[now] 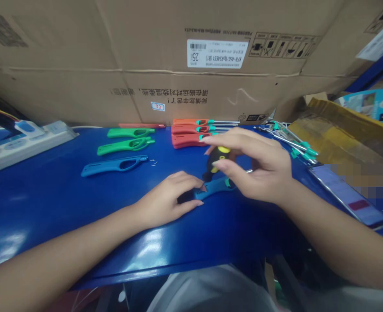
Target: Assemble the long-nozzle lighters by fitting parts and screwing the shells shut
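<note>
A blue gas lighter (215,186) lies on the blue tabletop, its metal tube pointing to the right. My left hand (175,197) grips its handle end between thumb and fingers. In my right hand (256,162) is a black and yellow screwdriver (214,162), held tilted with its tip down at the lighter's handle near my left fingertips. The tip itself is hard to make out. A few tiny screws (154,163) lie beyond my left hand, beside a blue lighter shell (115,165).
Green shells (122,146) and a red piece (141,125) lie at back left. Finished-looking orange and red lighters (188,129) sit at the back middle. Metal tubes with green parts (300,147), a phone (349,195) and a yellow package (324,125) are right; a power strip (28,141) is left. Cardboard (90,52) stands behind.
</note>
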Motion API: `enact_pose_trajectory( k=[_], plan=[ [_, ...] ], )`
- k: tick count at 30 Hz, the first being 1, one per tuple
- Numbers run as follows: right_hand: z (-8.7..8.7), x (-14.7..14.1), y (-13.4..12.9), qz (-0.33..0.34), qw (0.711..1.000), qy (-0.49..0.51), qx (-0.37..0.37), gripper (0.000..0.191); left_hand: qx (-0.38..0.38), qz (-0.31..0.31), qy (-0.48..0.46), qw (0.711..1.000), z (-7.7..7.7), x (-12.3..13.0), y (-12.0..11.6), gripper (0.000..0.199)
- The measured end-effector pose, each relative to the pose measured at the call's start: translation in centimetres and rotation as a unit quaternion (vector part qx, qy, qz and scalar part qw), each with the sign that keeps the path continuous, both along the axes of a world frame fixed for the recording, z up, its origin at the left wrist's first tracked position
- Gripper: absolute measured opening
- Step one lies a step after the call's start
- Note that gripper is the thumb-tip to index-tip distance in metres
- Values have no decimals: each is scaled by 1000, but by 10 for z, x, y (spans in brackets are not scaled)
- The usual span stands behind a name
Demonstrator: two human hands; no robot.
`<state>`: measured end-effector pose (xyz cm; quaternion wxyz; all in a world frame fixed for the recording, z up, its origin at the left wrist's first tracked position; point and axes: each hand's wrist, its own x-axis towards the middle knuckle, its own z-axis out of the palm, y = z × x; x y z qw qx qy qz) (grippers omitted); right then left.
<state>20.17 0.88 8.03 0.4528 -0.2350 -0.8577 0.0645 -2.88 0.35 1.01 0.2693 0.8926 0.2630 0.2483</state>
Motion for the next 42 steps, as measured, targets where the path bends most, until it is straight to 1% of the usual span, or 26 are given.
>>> enact_pose_trajectory(
  k=[2,3,4,8,10,13,15,16,18,20,22,24,26,28,31,33,34,36,38,40,42],
  plan=[
    [-1,1,2,-25,997,-7,70,26,-1,-1,0,1000,0,0,0,23],
    [-1,1,2,-27,996,-14,89,27,-2,0,0,1000,0,0,0,24],
    [-1,1,3,-21,996,-22,88,29,-1,2,0,1000,0,0,0,24],
    [1,0,1,42,999,-32,-7,36,-2,8,6,1000,0,0,0,23],
    [2,-1,-1,45,999,-29,-11,32,-7,10,8,1000,0,0,0,23],
    [2,-3,-3,-6,999,-29,25,24,-12,15,4,1000,0,0,0,25],
    [2,-4,-4,-20,999,-35,22,27,-13,20,3,1000,0,1,0,27],
    [2,-4,-5,-14,999,-38,6,30,-13,23,3,1000,1,1,0,27],
    [3,-4,-5,20,998,-39,-40,37,-15,26,3,1000,1,2,0,27],
    [3,-3,-5,47,996,-35,-71,36,-14,26,3,1000,1,2,0,26],
    [2,-3,-4,40,997,-27,-57,27,-10,22,4,1000,1,2,0,25],
    [1,-3,-3,6,999,-17,-26,20,-2,20,5,1000,1,1,0,25],
    [0,-4,-2,-12,1000,-10,-6,22,6,25,5,1000,0,1,-1,26],
    [0,-4,-2,1,1000,-11,-10,26,7,35,8,999,0,1,-1,29],
    [1,-5,-4,57,996,-23,-64,37,1,43,20,999,1,1,-2,31],
    [0,-8,-6,67,995,-26,-74,37,7,41,24,999,1,1,-3,30],
    [0,-9,-6,54,997,-20,-60,34,13,39,26,999,1,1,-3,28],
    [-2,-13,-6,8,1000,5,-14,24,24,40,28,998,2,2,-4,28],
    [-5,-15,-5,-21,999,22,16,20,29,44,34,998,3,2,-4,29],
    [-6,-15,-4,-10,1000,19,12,24,25,46,43,998,4,2,-5,29],
    [-6,-14,-4,35,999,-4,-29,33,23,44,53,997,4,2,-5,28]
  ],
)
